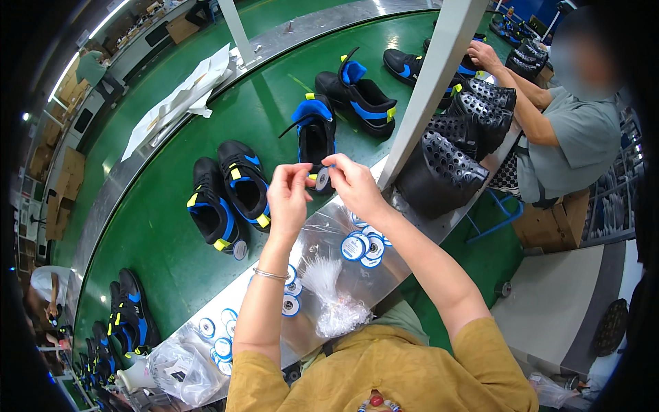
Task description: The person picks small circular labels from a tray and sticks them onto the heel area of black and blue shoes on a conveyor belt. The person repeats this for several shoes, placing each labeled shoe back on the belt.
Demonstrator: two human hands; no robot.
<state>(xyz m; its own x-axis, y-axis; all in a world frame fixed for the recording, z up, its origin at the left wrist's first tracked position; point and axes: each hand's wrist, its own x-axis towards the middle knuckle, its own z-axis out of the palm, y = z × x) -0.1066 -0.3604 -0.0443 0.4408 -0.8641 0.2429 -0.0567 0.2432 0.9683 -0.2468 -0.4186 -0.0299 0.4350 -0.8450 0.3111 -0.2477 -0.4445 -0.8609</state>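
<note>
My right hand (355, 189) pinches a round tag (322, 180) with a dark centre beside the heel of a black and blue shoe (317, 137). Close by on its left, my left hand (288, 199) is closed in a pinch near a small yellow tab; a thin thing between its fingertips is too small to make out. Below my hands, a bundle of clear plastic strands (322, 278) lies on the metal ledge (264, 336). Blue-rimmed round tags (354, 248) are piled on both sides of it. Left of my hands stands a shoe pair (244, 182), with another round tag (239, 250) at one heel.
More black and blue shoes (360, 99) stand on the green belt (161, 226). A white post (432, 82) rises right of my hands, beside perforated black shoe forms (456, 154). A co-worker (576, 130) handles shoes at right. A clear plastic bag (185, 371) lies lower left.
</note>
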